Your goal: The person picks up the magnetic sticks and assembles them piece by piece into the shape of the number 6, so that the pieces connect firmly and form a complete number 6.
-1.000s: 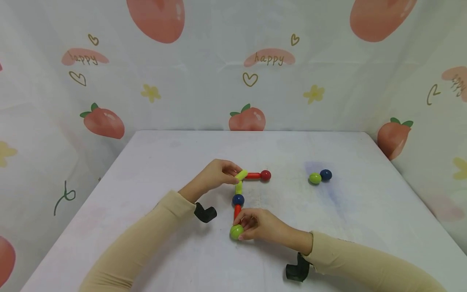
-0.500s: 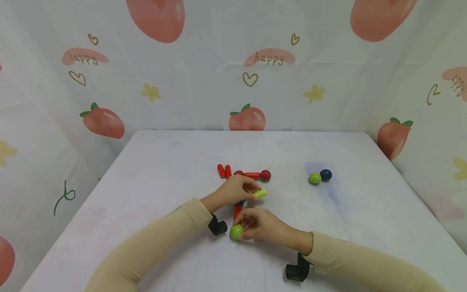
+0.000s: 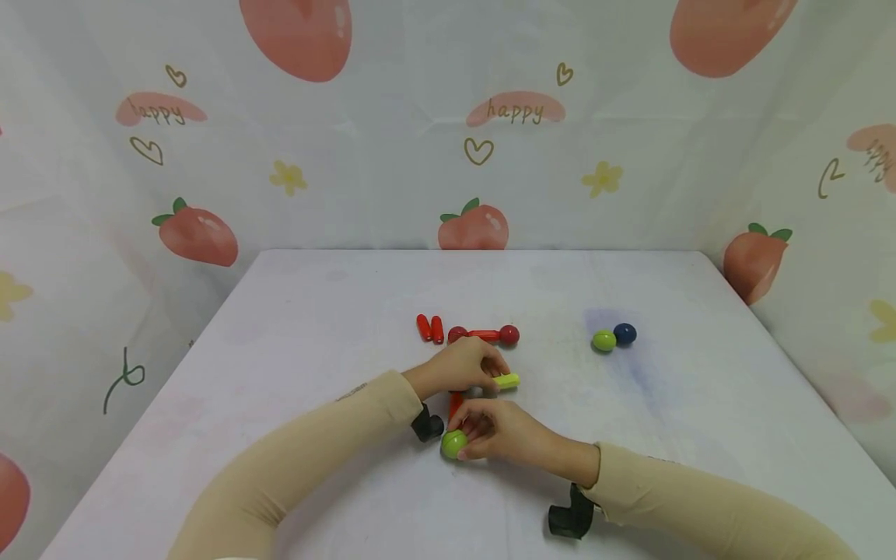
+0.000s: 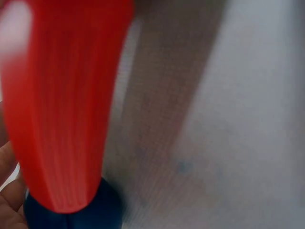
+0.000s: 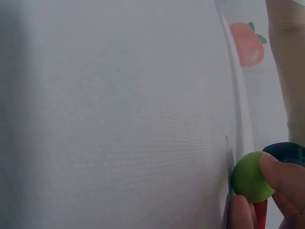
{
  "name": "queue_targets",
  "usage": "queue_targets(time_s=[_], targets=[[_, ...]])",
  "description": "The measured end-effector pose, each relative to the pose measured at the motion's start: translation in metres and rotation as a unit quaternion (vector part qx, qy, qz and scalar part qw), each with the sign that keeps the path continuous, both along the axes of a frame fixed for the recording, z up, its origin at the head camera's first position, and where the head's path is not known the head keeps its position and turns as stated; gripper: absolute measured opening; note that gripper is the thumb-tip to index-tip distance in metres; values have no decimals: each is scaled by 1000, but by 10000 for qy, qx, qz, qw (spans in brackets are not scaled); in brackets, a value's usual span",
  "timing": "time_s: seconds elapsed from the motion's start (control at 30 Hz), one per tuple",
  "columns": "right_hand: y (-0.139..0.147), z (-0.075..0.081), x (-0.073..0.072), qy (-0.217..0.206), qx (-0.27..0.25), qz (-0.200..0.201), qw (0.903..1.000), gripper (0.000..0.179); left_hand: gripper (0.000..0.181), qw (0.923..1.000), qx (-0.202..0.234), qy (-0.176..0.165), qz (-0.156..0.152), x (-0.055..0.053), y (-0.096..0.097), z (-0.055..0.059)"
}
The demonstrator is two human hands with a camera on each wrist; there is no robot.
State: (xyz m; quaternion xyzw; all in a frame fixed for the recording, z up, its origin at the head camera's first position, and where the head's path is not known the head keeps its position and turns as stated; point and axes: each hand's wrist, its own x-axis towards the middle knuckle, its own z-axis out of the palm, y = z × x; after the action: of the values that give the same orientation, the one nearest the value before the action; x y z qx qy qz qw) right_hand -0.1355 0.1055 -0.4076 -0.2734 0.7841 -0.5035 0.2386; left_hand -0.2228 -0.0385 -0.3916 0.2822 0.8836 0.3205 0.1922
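My left hand (image 3: 465, 365) pinches a yellow-green rod (image 3: 507, 381) whose end sticks out to the right of the fingertips. Below it, my right hand (image 3: 514, 437) grips a green ball (image 3: 453, 445) between thumb and fingers. A red rod (image 3: 455, 404) runs from this ball up toward the left hand. In the left wrist view the red rod (image 4: 62, 114) looms close, meeting a blue ball (image 4: 76, 214) at its end. The left hand hides that blue ball in the head view. Seen from the right wrist, the green ball (image 5: 251, 179) sits under the thumb.
Beyond the left hand, a red rod (image 3: 484, 336) lies between two red balls (image 3: 509, 335). Two loose red rods (image 3: 430, 328) are left of them. At the right lie a green ball (image 3: 604, 341) and a blue ball (image 3: 625, 334). A printed cloth (image 3: 378, 155) hangs behind the white table (image 3: 336, 288).
My left hand has moved right and toward me, carrying a yellow-green rod and uncovering the two loose red rods. The right hand stays on the green ball.
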Motion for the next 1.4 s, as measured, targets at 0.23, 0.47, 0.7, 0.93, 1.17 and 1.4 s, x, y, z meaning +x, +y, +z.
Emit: queue_targets(time_s=[0.23,0.47,0.7,0.93,1.17,1.4], targets=[[0,-1,-1,-85,12,12,10000,27,22,9998,-111,70,-137,-1,3,0],[0,-1,-1,-88,19,10,10000,27,20,9996,-262,16,-96,0,5,0],[0,0,-1,-53,34,2,10000,26,21,9995,-298,17,-30,2,6,1],[0,1,1,-28,4,-3,10000,26,23,9996,-258,53,-50,2,5,0],[-1,-1,1,-65,-69,-33,9999,27,24,10000,4,-12,35,1,1,7],[0,0,2,139,-44,-32,9999,27,28,9961,767,-161,398,-3,-10,43]])
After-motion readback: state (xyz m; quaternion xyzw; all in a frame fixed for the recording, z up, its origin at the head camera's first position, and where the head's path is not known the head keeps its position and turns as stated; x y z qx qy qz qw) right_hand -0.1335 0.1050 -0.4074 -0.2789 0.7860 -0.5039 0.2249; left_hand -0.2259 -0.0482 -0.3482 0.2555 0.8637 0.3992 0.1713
